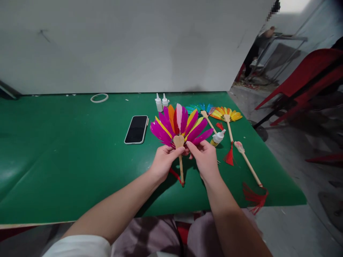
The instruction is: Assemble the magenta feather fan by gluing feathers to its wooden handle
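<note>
A feather fan point(180, 123) with magenta, orange, yellow, red and pink blades stands upright between my hands above the green table. My left hand point(166, 159) grips it near the heart-shaped wooden piece at the top of its handle, thumb in front. On the other side, my right hand point(205, 157) pinches the lower right blades by the base, with its fingertips partly hidden behind. The fan's wooden handle point(181, 169) points down toward me, and a red cord hangs at its end.
A phone point(136, 130) lies left of the fan. Behind are two white bottles point(159, 103); another bottle point(218, 137) is at right. Beyond it lie a blue fan point(199, 108), a yellow fan point(226, 114) and a bare handle point(249, 164) with a red tassel. A ring point(99, 101) sits far left.
</note>
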`<state>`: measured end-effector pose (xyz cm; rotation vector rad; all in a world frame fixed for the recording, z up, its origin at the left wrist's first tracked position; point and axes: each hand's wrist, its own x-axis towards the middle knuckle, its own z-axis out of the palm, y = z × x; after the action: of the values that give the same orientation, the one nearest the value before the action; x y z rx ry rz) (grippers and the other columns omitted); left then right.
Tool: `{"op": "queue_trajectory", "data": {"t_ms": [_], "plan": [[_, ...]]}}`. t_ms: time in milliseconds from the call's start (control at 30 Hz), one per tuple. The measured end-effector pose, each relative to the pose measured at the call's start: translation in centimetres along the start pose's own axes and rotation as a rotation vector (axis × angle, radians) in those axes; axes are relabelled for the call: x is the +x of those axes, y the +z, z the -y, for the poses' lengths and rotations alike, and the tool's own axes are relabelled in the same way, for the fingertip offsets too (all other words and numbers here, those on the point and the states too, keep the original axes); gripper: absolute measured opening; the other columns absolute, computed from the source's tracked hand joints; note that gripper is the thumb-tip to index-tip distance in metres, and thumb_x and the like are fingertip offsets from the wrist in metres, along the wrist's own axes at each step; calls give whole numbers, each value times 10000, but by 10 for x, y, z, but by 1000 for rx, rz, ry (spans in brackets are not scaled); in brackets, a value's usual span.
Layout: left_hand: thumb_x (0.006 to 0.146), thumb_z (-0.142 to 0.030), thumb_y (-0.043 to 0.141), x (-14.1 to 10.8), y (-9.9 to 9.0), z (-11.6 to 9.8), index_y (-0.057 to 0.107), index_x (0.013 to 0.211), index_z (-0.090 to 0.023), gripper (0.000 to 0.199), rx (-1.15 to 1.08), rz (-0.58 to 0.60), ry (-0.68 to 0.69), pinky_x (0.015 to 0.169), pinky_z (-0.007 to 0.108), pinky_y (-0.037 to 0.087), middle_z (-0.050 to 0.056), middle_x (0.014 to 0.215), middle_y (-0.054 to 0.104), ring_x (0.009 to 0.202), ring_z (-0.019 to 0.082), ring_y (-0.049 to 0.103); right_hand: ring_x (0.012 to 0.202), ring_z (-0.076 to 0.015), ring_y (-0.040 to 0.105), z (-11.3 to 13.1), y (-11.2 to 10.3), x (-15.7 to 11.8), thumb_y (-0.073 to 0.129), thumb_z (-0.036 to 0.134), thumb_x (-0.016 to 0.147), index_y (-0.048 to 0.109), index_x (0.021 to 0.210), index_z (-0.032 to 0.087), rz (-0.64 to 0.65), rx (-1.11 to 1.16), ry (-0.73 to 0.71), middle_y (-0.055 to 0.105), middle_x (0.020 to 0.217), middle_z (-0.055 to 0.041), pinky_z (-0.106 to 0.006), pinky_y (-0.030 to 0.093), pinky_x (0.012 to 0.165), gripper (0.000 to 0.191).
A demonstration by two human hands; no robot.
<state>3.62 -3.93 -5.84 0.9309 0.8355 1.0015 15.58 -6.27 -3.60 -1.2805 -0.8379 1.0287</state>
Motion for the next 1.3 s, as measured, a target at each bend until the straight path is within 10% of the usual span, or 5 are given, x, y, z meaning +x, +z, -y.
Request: {"op": "queue_trajectory", "data": {"t_ms": [1300], "plan": [[646, -309, 731, 0, 2, 2, 670, 735, -123, 215, -53, -95, -12, 605, 237, 484, 37, 658, 679, 628, 133, 627, 442, -69, 463, -8, 0, 3, 680, 360, 652, 609, 609, 149, 13, 27, 25, 581, 545, 22, -196, 402, 406, 227]]}}
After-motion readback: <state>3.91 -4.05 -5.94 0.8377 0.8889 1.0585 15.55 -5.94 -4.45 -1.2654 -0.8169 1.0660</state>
